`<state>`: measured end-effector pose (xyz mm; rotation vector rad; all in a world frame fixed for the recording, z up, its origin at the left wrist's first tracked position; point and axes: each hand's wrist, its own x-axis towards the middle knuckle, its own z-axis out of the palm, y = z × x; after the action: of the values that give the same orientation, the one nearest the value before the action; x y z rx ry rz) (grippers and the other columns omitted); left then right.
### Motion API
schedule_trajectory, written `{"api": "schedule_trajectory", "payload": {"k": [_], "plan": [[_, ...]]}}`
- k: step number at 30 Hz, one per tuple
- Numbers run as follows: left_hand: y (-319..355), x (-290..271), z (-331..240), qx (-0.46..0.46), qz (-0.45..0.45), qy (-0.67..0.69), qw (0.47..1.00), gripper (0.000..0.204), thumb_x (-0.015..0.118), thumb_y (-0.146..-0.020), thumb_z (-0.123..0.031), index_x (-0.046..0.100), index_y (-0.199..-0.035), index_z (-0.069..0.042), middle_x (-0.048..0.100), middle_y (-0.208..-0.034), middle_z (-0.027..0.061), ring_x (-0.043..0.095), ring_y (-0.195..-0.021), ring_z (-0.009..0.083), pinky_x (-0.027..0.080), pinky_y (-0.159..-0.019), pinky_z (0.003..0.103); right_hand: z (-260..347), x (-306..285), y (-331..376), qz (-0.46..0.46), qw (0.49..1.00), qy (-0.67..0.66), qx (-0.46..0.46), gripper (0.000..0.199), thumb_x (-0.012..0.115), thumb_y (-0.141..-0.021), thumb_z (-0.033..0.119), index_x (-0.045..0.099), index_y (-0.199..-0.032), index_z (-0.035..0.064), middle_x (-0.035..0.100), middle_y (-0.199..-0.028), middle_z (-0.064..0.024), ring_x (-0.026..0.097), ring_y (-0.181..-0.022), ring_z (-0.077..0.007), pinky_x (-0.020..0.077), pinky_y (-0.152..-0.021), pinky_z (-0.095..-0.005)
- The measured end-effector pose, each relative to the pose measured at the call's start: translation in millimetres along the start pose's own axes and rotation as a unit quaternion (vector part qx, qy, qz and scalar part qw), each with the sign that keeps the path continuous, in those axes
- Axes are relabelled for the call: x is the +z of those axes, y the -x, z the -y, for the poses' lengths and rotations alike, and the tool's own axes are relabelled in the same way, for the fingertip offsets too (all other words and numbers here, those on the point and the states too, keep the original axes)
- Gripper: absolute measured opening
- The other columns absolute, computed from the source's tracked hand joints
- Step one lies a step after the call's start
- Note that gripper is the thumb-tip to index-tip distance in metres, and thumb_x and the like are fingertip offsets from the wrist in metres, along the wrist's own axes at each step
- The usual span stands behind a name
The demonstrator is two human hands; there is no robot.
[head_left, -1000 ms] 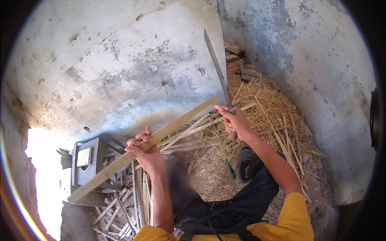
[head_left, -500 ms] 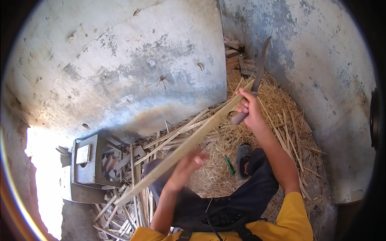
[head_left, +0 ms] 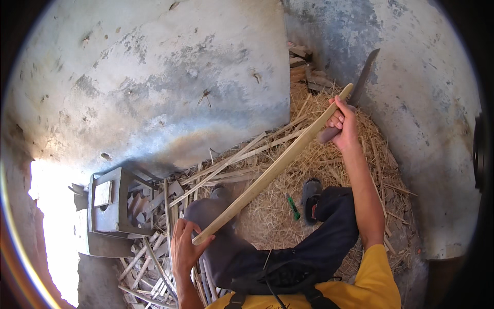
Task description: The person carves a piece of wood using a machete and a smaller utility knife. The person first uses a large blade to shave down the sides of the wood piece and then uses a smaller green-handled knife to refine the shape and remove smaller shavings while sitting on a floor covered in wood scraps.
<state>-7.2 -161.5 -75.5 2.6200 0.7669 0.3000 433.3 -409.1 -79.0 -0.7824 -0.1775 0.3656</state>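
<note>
A long pale bamboo strip (head_left: 267,176) slants across my lap, from low left to upper right. My left hand (head_left: 186,246) has its thumb and forefinger about the strip's lower end. Near the upper end, my right hand (head_left: 343,123) is closed round the brown handle of a machete (head_left: 364,77) and pins the strip with its thumb and fingers. The dark blade points up and to the right, past the strip's tip, with its curved point near the wall.
A green cutter knife (head_left: 293,208) lies on the straw-like shavings (head_left: 272,216) beside my shoe (head_left: 311,198). A grey box-like cabinet (head_left: 109,198) stands at left among wooden sticks (head_left: 149,260). Worn walls (head_left: 170,77) rise ahead and right, with wood pieces (head_left: 319,80) in the corner.
My left hand has moved down and left from beside the strip to its lower end. My right hand has shifted right and slightly up with the machete and strip.
</note>
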Motion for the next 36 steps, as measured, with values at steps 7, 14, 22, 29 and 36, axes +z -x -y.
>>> {"api": "schedule_trajectory", "payload": {"k": [7, 14, 22, 29, 36], "plan": [[1, -2, 11, 0.061, 0.02, -0.002, 0.998, 0.029, 0.083, -0.082, -0.022, 0.063, -0.086, -0.002, 0.061, -0.08, 0.0131, 0.065, -0.07, 0.0339, 0.049, -0.065, 0.045, 18, 18, 2, 0.001, 0.999, -0.019, -0.03, 0.037, 0.068, -0.102, 0.03, 0.064, -0.124, 0.0004, 0.034, -0.058, 0.0108, 0.032, -0.048, -0.0023, 0.0347, -0.054, -0.0227], [4, 4, 0, -0.062, 0.16, 0.232, 0.957, 0.032, 0.066, -0.104, -0.028, 0.064, -0.09, 0.0, 0.056, -0.059, 0.0048, 0.053, -0.051, 0.0147, 0.042, -0.05, 0.033, 12, 20, 14, -0.083, 0.952, 0.274, -0.105, 0.026, 0.065, -0.1, 0.012, 0.071, -0.124, 0.0036, 0.038, -0.058, 0.0086, 0.035, -0.049, -0.0038, 0.0339, -0.051, -0.0269], [-21, 28, -70, -0.117, 0.174, 0.473, 0.856, 0.021, 0.064, -0.104, -0.024, 0.058, -0.1, -0.004, 0.05, -0.075, -0.0059, 0.045, -0.062, 0.003, 0.037, -0.053, 0.023, -43, 24, 58, 0.128, 0.739, 0.613, -0.249, 0.02, 0.073, -0.083, 0.012, 0.076, -0.103, 0.0128, 0.065, -0.063, -0.0045, 0.061, -0.05, -0.0177, 0.0439, -0.05, -0.0342], [-35, 41, -96, -0.053, 0.097, 0.419, 0.901, 0.018, 0.073, -0.097, -0.018, 0.057, -0.095, -0.008, 0.047, -0.072, -0.0088, 0.042, -0.064, 0.0009, 0.035, -0.056, 0.021, -78, 45, 104, 0.297, 0.605, 0.687, -0.271, 0.034, 0.081, -0.068, 0.023, 0.069, -0.098, 0.0159, 0.068, -0.067, -0.0049, 0.068, -0.055, -0.0256, 0.0481, -0.052, -0.0416], [-27, 40, -108, -0.094, 0.084, 0.293, 0.948, 0.029, 0.076, -0.094, -0.024, 0.06, -0.097, 0.0, 0.059, -0.071, 0.0082, 0.055, -0.067, 0.0169, 0.05, -0.067, 0.037, -90, 33, 76, 0.241, 0.624, 0.702, -0.246, 0.018, 0.074, -0.068, 0.018, 0.068, -0.086, 0.0191, 0.058, -0.056, -0.0076, 0.065, -0.052, -0.0282, 0.0478, -0.05, -0.0405]]}}
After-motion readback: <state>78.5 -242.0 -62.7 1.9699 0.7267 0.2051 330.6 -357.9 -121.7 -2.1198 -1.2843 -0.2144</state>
